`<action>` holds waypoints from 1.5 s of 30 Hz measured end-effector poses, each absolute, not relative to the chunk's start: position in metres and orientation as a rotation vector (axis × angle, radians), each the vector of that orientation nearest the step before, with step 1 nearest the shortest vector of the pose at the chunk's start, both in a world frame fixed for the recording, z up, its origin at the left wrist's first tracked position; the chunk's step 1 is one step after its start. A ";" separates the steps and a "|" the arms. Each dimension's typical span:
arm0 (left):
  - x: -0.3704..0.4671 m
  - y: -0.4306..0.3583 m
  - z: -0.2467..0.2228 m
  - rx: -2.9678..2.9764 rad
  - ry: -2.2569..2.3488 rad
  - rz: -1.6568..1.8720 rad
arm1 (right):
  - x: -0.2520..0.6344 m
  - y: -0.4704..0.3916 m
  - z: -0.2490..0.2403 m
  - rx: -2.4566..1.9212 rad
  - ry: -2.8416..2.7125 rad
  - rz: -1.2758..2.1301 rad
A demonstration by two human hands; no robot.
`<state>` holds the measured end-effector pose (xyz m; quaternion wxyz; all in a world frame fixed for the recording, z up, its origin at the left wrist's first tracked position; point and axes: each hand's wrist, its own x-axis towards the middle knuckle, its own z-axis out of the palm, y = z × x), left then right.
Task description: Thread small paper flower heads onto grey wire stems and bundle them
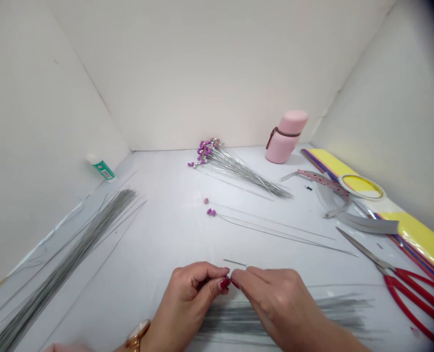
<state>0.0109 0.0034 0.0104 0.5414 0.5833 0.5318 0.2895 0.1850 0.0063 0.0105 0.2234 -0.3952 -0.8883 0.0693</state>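
In the head view my left hand (187,298) and my right hand (281,296) meet low in the middle, thumbs and fingertips pinched closely together. Whatever lies between the fingertips is too small and covered to make out. A thin wire (345,285) runs out to the right from behind my right hand. Just beyond the fingers a short metal pin (234,262) lies on the table. Beneath my hands is a blurred bundle of grey wires (235,318). Farther off are two purple beads (211,212) on wire stems and one pinkish bead (206,201) near them.
A bunch of beaded wires (235,166) lies at the back, near a pink flask (286,137). Red-handled scissors (389,274), a tape roll (362,187) and coloured sheets (415,225) are on the right. At left lie a long wire bundle (88,239) and a green-white tube (101,167).
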 end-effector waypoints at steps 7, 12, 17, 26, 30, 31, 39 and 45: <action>0.012 0.004 0.006 1.258 1.192 0.749 | 0.183 0.007 0.012 -1.093 -2.394 0.277; 0.014 0.008 0.007 0.994 1.116 0.816 | 0.183 0.005 0.011 -1.159 -2.402 0.351; 0.017 0.009 0.011 0.803 1.109 0.816 | 0.183 0.005 0.010 -1.195 -2.446 0.354; 0.013 0.010 0.008 0.665 0.998 0.841 | 0.184 0.009 0.010 -1.263 -2.461 0.411; 0.013 0.010 0.009 0.583 1.020 0.831 | 0.188 0.015 0.006 -1.366 -2.403 0.286; 0.013 0.011 0.010 0.565 1.022 0.828 | 0.189 0.017 0.005 -1.408 -2.417 0.234; 0.014 0.010 0.006 0.565 0.980 0.852 | 0.185 0.021 0.015 -1.313 -2.213 0.500; 0.015 0.009 0.009 0.661 0.971 0.806 | 0.175 0.015 0.019 -1.180 -1.689 1.501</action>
